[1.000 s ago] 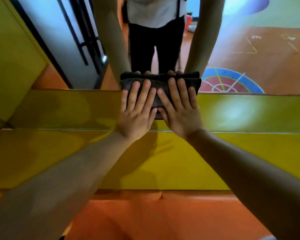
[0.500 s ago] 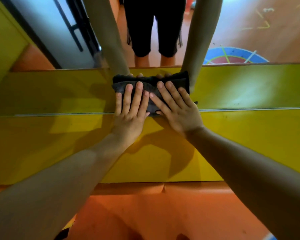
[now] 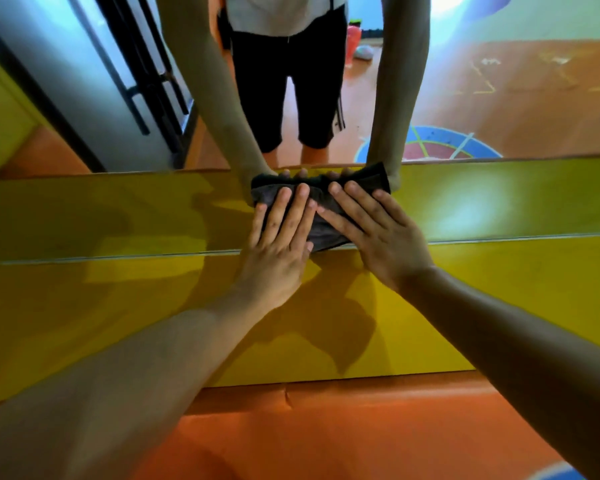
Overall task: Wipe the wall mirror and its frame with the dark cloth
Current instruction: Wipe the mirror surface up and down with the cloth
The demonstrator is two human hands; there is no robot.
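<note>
Children's playroom: painted floor target [image 3: 437, 147], hopscotch [image 3: 482, 81], yellow wall padding [image 3: 118, 306]

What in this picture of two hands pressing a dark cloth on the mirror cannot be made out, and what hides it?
Head view:
Most of the dark cloth: covered by the left hand and right hand.
The mirror under the cloth: hidden by it, so clean or dirty cannot be told.
The mirror's top and sides: cut off by the picture's edges.
The reflected floor markings: too faint and blurred to read.
</note>
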